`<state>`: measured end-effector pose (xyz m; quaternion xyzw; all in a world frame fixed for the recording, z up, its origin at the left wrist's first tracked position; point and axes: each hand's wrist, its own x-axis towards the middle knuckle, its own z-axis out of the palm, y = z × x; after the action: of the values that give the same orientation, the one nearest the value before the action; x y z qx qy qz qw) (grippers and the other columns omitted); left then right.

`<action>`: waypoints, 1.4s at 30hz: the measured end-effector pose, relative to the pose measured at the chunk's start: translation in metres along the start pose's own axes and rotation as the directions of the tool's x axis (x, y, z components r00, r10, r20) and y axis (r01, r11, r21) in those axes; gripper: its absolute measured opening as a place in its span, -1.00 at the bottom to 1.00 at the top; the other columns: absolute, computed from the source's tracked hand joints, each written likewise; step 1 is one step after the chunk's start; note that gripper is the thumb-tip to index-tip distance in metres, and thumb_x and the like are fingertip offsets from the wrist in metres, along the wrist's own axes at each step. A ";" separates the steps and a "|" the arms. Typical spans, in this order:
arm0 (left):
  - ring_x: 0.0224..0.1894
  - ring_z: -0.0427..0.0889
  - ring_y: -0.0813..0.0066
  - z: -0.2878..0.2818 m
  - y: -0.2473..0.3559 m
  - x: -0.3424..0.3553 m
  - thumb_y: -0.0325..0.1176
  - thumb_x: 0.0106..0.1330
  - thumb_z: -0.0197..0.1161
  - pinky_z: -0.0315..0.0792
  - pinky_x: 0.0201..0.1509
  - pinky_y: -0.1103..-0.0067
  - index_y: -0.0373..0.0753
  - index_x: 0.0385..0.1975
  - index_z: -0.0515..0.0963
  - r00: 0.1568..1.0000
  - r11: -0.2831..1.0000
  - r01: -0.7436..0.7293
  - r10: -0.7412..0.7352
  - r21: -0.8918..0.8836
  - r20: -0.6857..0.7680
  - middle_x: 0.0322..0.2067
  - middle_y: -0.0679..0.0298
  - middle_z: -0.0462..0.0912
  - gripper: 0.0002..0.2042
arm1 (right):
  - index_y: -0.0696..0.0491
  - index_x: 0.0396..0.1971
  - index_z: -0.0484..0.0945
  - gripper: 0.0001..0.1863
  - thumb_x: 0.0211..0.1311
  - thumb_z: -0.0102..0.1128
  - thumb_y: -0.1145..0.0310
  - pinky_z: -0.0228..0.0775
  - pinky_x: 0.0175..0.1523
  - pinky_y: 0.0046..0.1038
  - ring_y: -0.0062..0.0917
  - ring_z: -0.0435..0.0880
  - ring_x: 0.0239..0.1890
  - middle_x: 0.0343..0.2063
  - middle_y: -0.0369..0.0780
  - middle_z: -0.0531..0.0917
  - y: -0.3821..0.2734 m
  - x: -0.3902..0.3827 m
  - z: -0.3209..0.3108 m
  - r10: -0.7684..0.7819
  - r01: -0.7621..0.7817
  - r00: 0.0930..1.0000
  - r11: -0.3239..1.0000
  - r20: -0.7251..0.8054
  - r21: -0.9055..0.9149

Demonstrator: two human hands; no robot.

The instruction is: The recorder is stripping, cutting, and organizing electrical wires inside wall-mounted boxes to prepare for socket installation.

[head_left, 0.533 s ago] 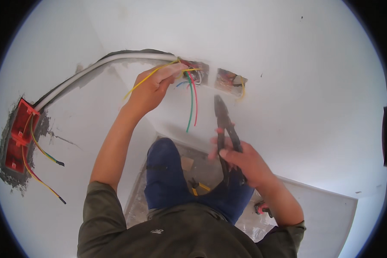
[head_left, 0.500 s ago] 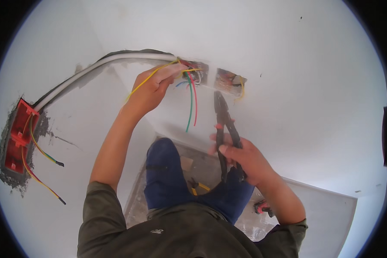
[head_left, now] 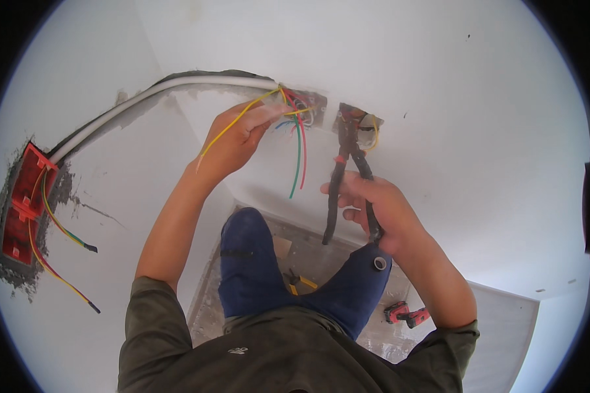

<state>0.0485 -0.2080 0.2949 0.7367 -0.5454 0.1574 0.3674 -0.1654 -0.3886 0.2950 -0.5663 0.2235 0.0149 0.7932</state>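
Note:
My left hand is at the left wall box, its fingertips closed on a yellow wire. Another yellow wire comes out of the box and runs back over this hand to the wrist. Green wire and red wire hang from the box, with short blue and white ends by them. In my right hand are pliers with black handles spread apart. Their jaws are in front of the right wall box, hiding part of it, and a yellow wire loops at its edge.
White conduit curves along a wall groove to red double boxes at left, with taped wires hanging out. Below, yellow-handled pliers lie between my legs, a red-black power tool lies right, and a small ring shows at my knee.
My right hand has raised the pliers toward the right wall box, and their handles have spread wider. My left hand stays at the left box.

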 end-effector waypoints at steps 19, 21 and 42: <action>-0.28 0.64 0.26 0.009 0.007 0.000 -0.52 0.35 0.21 0.51 -0.12 0.46 -0.18 0.05 0.59 0.993 0.999 0.002 0.002 0.037 -0.116 -0.27 0.15 0.65 -0.71 | 0.19 0.16 0.32 -0.55 0.34 0.13 0.35 0.29 -0.36 -0.47 -0.54 0.44 -0.44 -0.34 -0.20 0.51 0.021 -0.064 -0.010 0.049 -0.111 0.986 0.904 0.158 0.414; -0.28 0.64 0.28 0.011 0.011 0.001 -0.52 0.35 0.21 0.51 -0.13 0.48 -0.20 0.03 0.60 0.991 0.997 -0.039 0.047 0.066 -0.127 -0.27 0.15 0.65 -0.73 | 0.19 0.18 0.31 -0.53 0.33 0.13 0.36 0.28 -0.36 -0.46 -0.54 0.43 -0.44 -0.34 -0.20 0.50 0.044 -0.086 -0.017 0.070 -0.139 0.981 0.903 0.181 0.407; -0.22 0.61 0.11 0.071 0.086 -0.041 -0.63 0.07 0.28 0.51 -0.14 0.32 -0.32 -0.16 0.60 0.892 0.910 -0.381 0.408 0.165 -0.195 -0.23 0.13 0.62 -0.71 | 0.23 0.19 0.32 -0.50 0.25 0.12 0.47 0.33 -0.32 -0.45 -0.54 0.46 -0.40 -0.32 -0.20 0.49 0.142 -0.102 -0.041 0.011 -0.121 0.972 0.879 0.234 0.461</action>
<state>-0.0572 -0.2421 0.2528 0.6090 -0.6279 0.3442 0.3413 -0.3104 -0.3516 0.1955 -0.3427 0.1485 0.0510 0.9262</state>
